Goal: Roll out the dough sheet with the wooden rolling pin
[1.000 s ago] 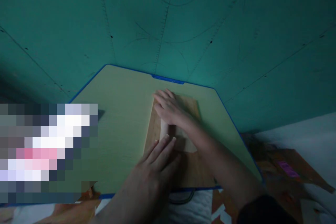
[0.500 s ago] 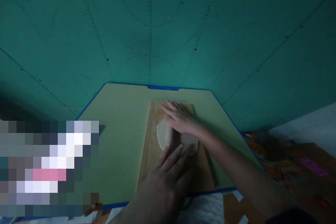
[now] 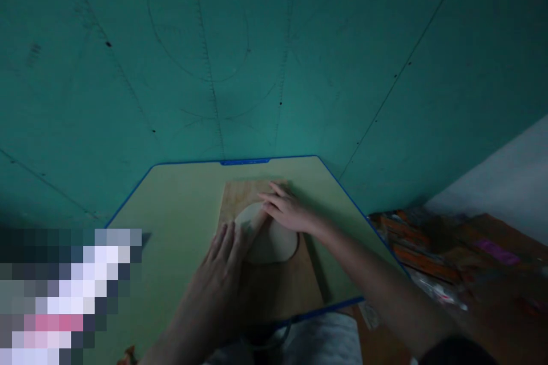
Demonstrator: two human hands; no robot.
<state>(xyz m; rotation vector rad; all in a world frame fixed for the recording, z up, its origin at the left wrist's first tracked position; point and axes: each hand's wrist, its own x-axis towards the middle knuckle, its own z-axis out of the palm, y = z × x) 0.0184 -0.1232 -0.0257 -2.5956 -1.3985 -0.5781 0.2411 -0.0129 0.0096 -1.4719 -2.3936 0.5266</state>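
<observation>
On a wooden board [image 3: 282,291] lies a flat, roundish sheet of pale dough [image 3: 274,245]. A pale rolling pin [image 3: 256,227] rests slantwise across the dough's left part. My left hand [image 3: 225,254] lies over the pin's near end, at the dough's left edge, fingers stretched forward. My right hand [image 3: 285,208] covers the far end of the pin near the dough's upper edge, its fingers extended and pointing left. Both palms hide the ends of the pin.
The board stands on a pale green table [image 3: 180,199] with a blue edge, against a green wall [image 3: 257,68] with drawn lines. Orange and brown items [image 3: 428,245] lie at the right. A pixelated patch covers the lower left.
The view has shifted, moving the table lower and left. The rolling pin has turned from nearly straight to slanted. My left hand has moved left, off the near side, uncovering more dough.
</observation>
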